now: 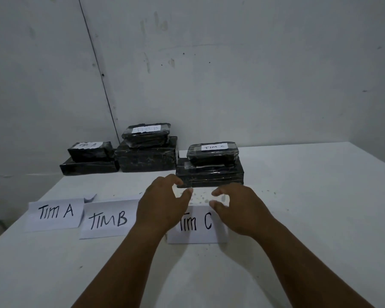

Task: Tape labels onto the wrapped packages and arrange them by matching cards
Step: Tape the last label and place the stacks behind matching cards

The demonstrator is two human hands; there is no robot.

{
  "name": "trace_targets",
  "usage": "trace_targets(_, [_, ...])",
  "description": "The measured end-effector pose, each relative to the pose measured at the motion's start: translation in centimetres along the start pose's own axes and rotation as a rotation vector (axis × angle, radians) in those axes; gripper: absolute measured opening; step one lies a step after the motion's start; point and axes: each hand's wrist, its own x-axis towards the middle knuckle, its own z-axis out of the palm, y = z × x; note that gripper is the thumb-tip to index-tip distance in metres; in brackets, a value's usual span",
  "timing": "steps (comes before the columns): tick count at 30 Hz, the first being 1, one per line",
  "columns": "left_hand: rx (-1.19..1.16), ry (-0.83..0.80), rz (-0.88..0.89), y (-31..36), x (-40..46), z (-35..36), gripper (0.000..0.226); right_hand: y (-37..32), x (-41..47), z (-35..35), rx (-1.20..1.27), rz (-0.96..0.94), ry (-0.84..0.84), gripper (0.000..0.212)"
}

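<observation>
Black, glossy plastic wrap covers six rectangular packages, stacked in three pairs at the far side of the white table (298,218). On the left, a small block labelled Tim A (89,150) sits on a flat, wider package (88,168). In the middle, a rounded-edge bundle with a faint Tim B label (146,134) lies on a thick, boxy package (146,160). To the right and nearer, a bundle with a white paper label reading TIM C (212,153) rests on a broad slab (209,175); the film shows creases and pale streaks.

Three white paper cards lie flat along the near side, hand-lettered in dark marker: TIM A card (55,214), TIM B card (108,218) and TIM C card (196,225), each roughly before its stack.

Both hands hover over the C card, just before the C stack. The left hand (160,205) and right hand (240,210) have loosely curved, spread fingers holding nothing, thumbs pointing toward each other. Small dark specks dot the matte tabletop between them. Behind stands a scuffed, pale wall (231,63).
</observation>
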Motion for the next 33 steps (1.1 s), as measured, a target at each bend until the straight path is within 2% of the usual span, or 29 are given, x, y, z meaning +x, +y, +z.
trace_targets(5, [-0.056, -0.057, 0.049, 1.0, 3.4, 0.1, 0.036, 0.4, 3.0, -0.6, 0.056, -0.07, 0.142, 0.05])
trace_targets(11, [-0.082, -0.247, -0.042, -0.4, 8.7, 2.7, 0.075, 2.1, 7.6, -0.4, -0.02, 0.062, 0.131, 0.089])
trace_targets(15, [-0.094, -0.317, -0.051, -0.8, 10.6, 4.4, 0.093, 3.6, 10.4, -0.2, -0.017, 0.062, 0.083, 0.108])
trace_targets(21, [-0.037, -0.353, 0.057, -0.7, 12.6, 6.1, 0.105, 5.5, 14.3, -0.3, 0.021, 0.046, -0.031, 0.099])
trace_targets(27, [0.074, -0.387, 0.093, -0.2, 15.2, 6.8, 0.083, 6.5, 16.9, -0.8, 0.006, 0.005, -0.058, 0.091])
trace_targets(33, [0.087, -0.365, 0.093, 0.2, 17.6, 8.0, 0.078, 7.1, 19.4, -0.3, 0.003, 0.028, -0.064, 0.09])
